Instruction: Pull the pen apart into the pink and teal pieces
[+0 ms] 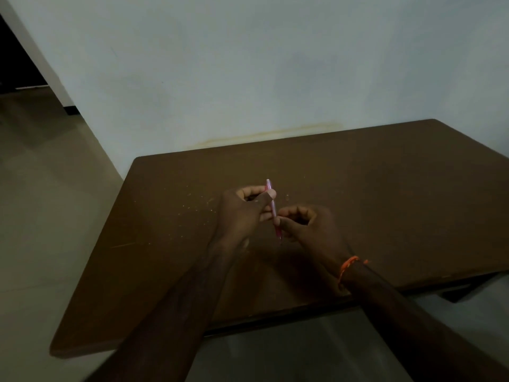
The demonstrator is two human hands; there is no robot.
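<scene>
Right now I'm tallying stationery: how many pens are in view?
1. The pink pen is held above the brown table, the left hand gripping its upper part and the right hand pinching near its tip.

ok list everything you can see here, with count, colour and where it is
slim pink plastic pen: 1, pink with a darker red lower end, held roughly upright over the middle of the table, tip pointing down
brown flat-topped wooden table: 1, dark brown, against the wall, pale specks scattered on its top left of the hands
pale plastered wall: 1, whitish, behind the table, yellowish stain just above the table's far edge
tiled floor: 1, beige, left of and below the table
orange thread wristband: 1, orange, on the right wrist
left hand: 1, grips the pen's upper part
right hand: 1, pinches the pen's lower part
</scene>
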